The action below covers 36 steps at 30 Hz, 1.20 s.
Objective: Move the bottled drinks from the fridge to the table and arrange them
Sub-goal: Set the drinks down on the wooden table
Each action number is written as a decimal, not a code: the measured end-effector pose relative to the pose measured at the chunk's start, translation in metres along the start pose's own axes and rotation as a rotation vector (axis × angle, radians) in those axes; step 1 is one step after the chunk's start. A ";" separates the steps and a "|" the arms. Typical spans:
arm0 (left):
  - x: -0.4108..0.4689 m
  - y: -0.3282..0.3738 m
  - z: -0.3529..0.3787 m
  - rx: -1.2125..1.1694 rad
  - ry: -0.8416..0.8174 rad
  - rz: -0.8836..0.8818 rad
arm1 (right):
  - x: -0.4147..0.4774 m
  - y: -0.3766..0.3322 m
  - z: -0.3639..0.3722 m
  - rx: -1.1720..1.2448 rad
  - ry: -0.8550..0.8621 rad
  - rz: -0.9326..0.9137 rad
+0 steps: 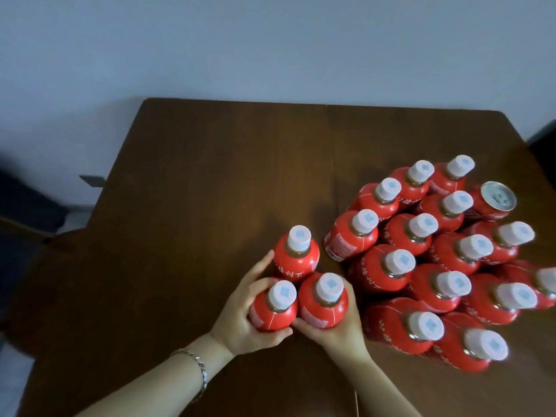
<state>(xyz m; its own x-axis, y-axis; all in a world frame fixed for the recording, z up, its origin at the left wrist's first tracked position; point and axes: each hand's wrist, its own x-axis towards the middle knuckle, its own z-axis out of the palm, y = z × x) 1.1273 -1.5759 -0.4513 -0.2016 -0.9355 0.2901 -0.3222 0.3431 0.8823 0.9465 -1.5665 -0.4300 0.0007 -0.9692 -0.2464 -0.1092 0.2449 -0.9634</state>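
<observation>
While in two hands (240, 319) (338, 329), three bottles (296, 260)

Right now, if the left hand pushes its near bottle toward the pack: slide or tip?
Likely slides if pushed low: the near bottle looks squat and wide. Brown liquid shows at the neck, so probably full, heavyish. Glossy sleeve may slip in the left hand.

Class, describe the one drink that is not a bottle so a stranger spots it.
On the brown table, find the packed group of red bottles on the right. At its far right edge stands a can, alone in having a flat silver top, not a white cap.
</observation>
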 end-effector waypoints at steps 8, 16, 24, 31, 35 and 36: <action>-0.025 0.018 -0.013 0.411 0.052 -0.296 | -0.015 -0.003 0.010 -0.468 0.168 0.170; -0.010 0.051 0.001 0.277 -0.097 -0.633 | -0.024 -0.003 0.011 -0.366 0.216 0.332; 0.025 0.118 0.004 0.688 -0.769 -0.969 | -0.048 -0.035 -0.033 -0.636 -0.196 0.461; 0.037 0.218 0.073 0.635 -0.893 -0.556 | -0.116 -0.085 -0.125 -0.705 -0.108 0.431; 0.024 0.304 0.162 0.689 -0.985 -0.258 | -0.207 -0.089 -0.215 -0.595 0.122 0.530; 0.018 0.321 0.182 0.692 -0.997 -0.201 | -0.230 -0.088 -0.234 -0.586 0.162 0.547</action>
<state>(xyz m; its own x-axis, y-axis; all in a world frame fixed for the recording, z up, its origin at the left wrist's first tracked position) 0.8519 -1.4673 -0.2299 -0.6127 -0.6070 -0.5062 -0.7902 0.4572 0.4082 0.7235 -1.3719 -0.2638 -0.3425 -0.7194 -0.6043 -0.5542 0.6741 -0.4883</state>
